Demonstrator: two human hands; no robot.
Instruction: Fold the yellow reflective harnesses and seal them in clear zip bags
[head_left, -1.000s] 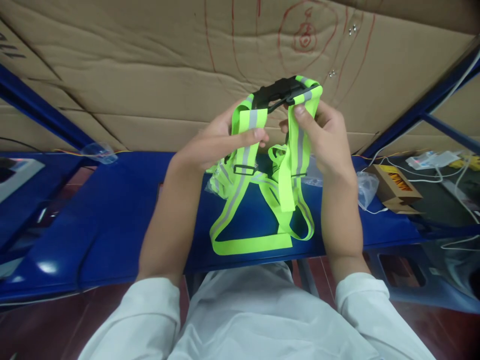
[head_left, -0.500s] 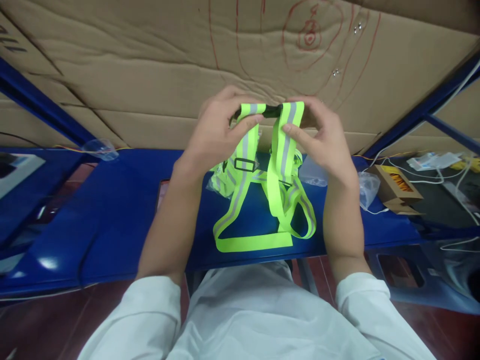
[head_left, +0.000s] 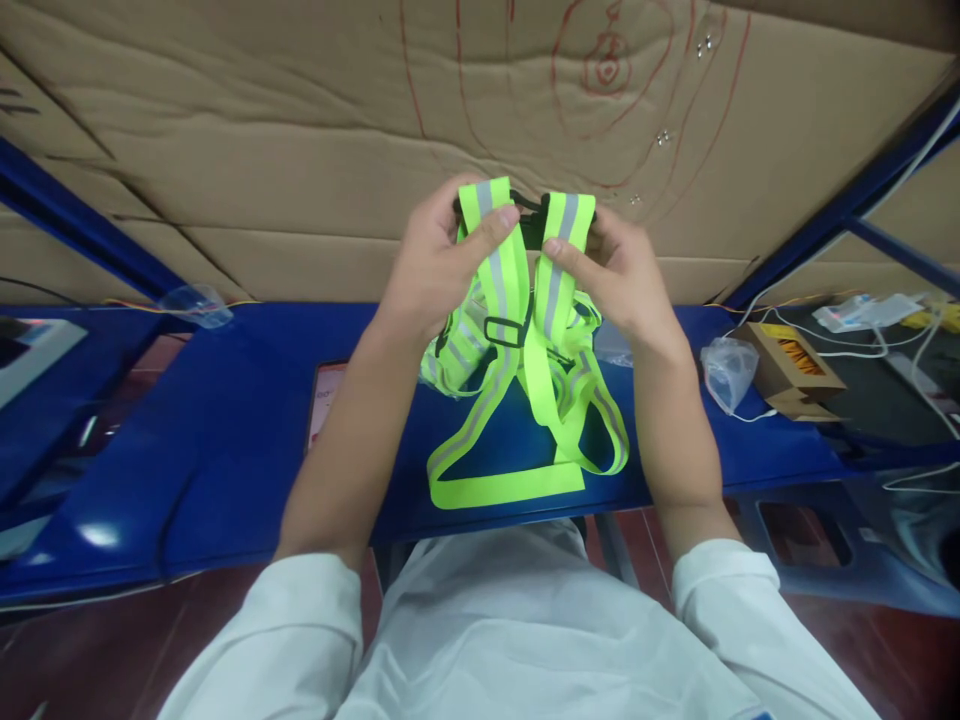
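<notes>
A neon yellow reflective harness [head_left: 495, 272] with grey stripes hangs between my two hands, its lower straps looped on the blue table. My left hand [head_left: 442, 255] grips the left strap near its upper fold, thumb on the front. On the other strap, my right hand [head_left: 619, 270] closes with its thumb over the stripe. A black buckle [head_left: 533, 225] sits between the two upper folds. Lower on the left strap is a black slider [head_left: 504, 330]. Behind the harness lies a bundle of similar straps [head_left: 456, 355], partly in clear plastic. My rear fingers are mostly hidden by the webbing.
A phone [head_left: 324, 400] lies by my left forearm on the blue table [head_left: 232, 430]. At right stand a crumpled plastic bag [head_left: 729, 372] and an open cardboard box [head_left: 795, 370], with white cables around. A clear cup [head_left: 196, 305] lies at back left. Cardboard [head_left: 300, 190] walls the back.
Both hands have turned the upper folds more towards me, and the left strap's fold has risen slightly. The slider has shifted a little right. The view has moved slightly.
</notes>
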